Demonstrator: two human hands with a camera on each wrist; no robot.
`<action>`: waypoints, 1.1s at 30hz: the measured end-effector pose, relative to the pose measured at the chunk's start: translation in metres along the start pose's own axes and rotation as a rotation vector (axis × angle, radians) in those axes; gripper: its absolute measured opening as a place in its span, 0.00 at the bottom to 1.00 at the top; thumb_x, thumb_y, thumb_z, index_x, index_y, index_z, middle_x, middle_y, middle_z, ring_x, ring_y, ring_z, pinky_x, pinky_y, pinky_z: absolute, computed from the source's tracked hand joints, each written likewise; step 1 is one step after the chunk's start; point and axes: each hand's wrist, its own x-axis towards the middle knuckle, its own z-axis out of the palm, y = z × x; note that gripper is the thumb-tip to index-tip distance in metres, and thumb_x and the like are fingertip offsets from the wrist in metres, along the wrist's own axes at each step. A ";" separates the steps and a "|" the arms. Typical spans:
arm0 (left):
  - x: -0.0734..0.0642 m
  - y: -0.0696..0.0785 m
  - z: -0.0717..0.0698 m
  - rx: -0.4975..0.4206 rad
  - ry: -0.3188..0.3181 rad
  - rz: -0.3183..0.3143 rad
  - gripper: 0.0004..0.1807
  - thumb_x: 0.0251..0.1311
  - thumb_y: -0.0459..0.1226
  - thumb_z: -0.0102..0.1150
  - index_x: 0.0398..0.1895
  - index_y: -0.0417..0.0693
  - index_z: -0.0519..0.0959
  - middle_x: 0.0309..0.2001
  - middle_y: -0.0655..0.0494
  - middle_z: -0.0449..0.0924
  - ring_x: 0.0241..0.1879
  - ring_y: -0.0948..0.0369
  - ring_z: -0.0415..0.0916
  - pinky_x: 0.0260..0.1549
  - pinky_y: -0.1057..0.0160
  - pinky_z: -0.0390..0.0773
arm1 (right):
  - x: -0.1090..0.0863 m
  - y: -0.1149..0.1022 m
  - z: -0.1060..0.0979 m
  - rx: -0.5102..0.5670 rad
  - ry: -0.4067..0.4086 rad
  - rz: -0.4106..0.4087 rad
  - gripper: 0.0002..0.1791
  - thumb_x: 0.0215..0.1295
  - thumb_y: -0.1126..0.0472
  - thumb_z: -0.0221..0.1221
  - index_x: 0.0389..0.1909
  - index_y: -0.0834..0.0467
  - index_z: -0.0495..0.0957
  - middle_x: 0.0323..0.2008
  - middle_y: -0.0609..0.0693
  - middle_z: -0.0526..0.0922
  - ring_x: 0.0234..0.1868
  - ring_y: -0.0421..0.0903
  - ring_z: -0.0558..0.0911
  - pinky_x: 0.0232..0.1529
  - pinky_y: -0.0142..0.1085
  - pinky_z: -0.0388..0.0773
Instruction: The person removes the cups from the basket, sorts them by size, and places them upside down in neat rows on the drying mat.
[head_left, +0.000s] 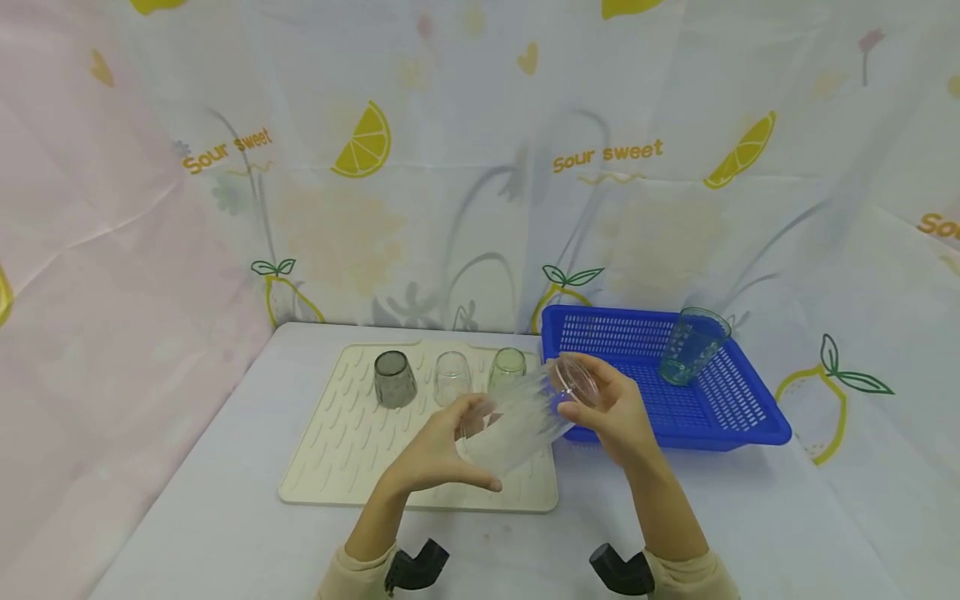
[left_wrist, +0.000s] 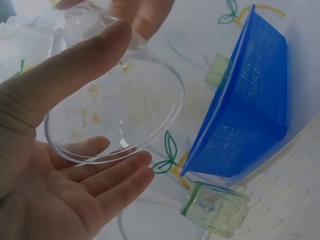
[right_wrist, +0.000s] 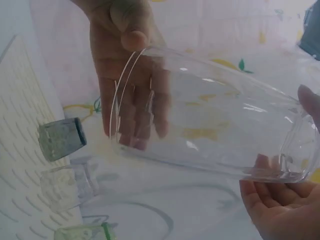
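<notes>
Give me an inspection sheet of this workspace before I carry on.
Surface: white table, with a cream ridged mat on it.
Job's things: large clear glass in the air, tilted; grey glass, small clear glass and green glass in a row on the mat; blue basket with a tinted glass leaning in it.
Clutter: nothing seen.
Grips: left grip at the large glass's rim end, fingers straight; right grip holds its base end.
Cables: nothing seen.
Surroundings: lemon-print cloth behind.
</notes>
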 end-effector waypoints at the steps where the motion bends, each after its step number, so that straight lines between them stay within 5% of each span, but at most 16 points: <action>1: 0.000 0.000 0.000 0.002 -0.011 0.007 0.52 0.34 0.37 0.79 0.65 0.34 0.60 0.64 0.39 0.66 0.63 0.46 0.65 0.62 0.47 0.66 | 0.001 -0.003 0.001 -0.020 -0.015 -0.009 0.26 0.53 0.71 0.66 0.55 0.58 0.73 0.54 0.44 0.78 0.58 0.39 0.74 0.58 0.31 0.72; 6: 0.001 -0.002 0.001 0.014 -0.025 0.012 0.52 0.36 0.38 0.78 0.66 0.30 0.59 0.64 0.36 0.64 0.64 0.44 0.63 0.63 0.49 0.65 | 0.008 -0.013 0.008 -0.178 -0.050 -0.063 0.27 0.50 0.75 0.65 0.54 0.69 0.72 0.51 0.45 0.78 0.53 0.40 0.77 0.49 0.32 0.80; 14: -0.004 -0.007 0.000 -0.006 0.128 0.016 0.41 0.42 0.37 0.75 0.61 0.34 0.67 0.59 0.40 0.71 0.61 0.47 0.67 0.61 0.53 0.69 | 0.014 -0.001 0.013 -0.435 -0.066 -0.050 0.33 0.44 0.72 0.70 0.55 0.70 0.72 0.49 0.60 0.79 0.50 0.41 0.77 0.51 0.28 0.76; 22: -0.013 -0.014 -0.003 -0.023 0.155 -0.003 0.38 0.44 0.37 0.74 0.60 0.35 0.69 0.56 0.40 0.74 0.59 0.47 0.70 0.61 0.54 0.69 | 0.013 0.027 0.016 -0.510 -0.087 0.032 0.34 0.44 0.66 0.73 0.55 0.66 0.73 0.50 0.58 0.79 0.55 0.54 0.76 0.57 0.52 0.73; 33: -0.025 -0.021 -0.008 -0.027 0.177 -0.022 0.37 0.45 0.36 0.73 0.59 0.32 0.69 0.55 0.39 0.75 0.56 0.46 0.72 0.59 0.53 0.71 | 0.013 0.055 0.017 -0.549 -0.103 0.093 0.35 0.45 0.61 0.73 0.56 0.64 0.73 0.53 0.58 0.78 0.59 0.55 0.74 0.60 0.55 0.69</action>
